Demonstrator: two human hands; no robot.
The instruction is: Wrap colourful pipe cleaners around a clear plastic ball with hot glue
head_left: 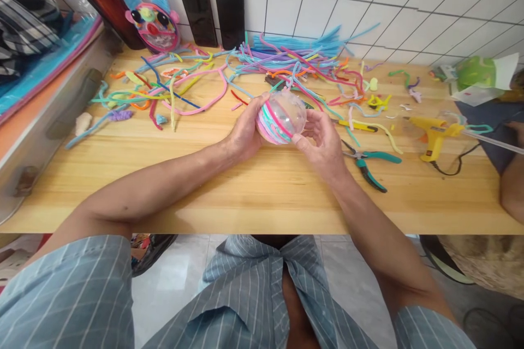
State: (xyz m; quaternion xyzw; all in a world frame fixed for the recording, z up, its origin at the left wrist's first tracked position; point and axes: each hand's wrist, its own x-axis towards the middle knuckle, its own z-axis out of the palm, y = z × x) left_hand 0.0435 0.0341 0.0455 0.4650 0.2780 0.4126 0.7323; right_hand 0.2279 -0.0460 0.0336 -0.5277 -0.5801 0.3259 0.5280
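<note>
Between my two hands is a clear plastic ball [290, 112], lifted a little over the wooden table. Pink, turquoise and lilac pipe cleaners wrap its lower left part, and a light blue loop rises from its top. My left hand [248, 126] is closed round the ball's left side, the thumb along the upper edge. On the right side, my right hand [321, 140] grips it with the thumb at the end of a bright pink pipe cleaner [278, 120] and the fingers behind. Pliers with teal handles [364, 166] and a yellow utility knife [355, 125] lie just right of my right hand.
Loose pipe cleaners [196, 84] and a blue-purple bundle [286, 54] cover the table's back. A decorated face ball [154, 24] and two phones [229, 11] stand by the tiled wall. A yellow glue gun [436, 133] lies right, near another person's arm [512, 185]. A plastic bin [53, 136] borders the left.
</note>
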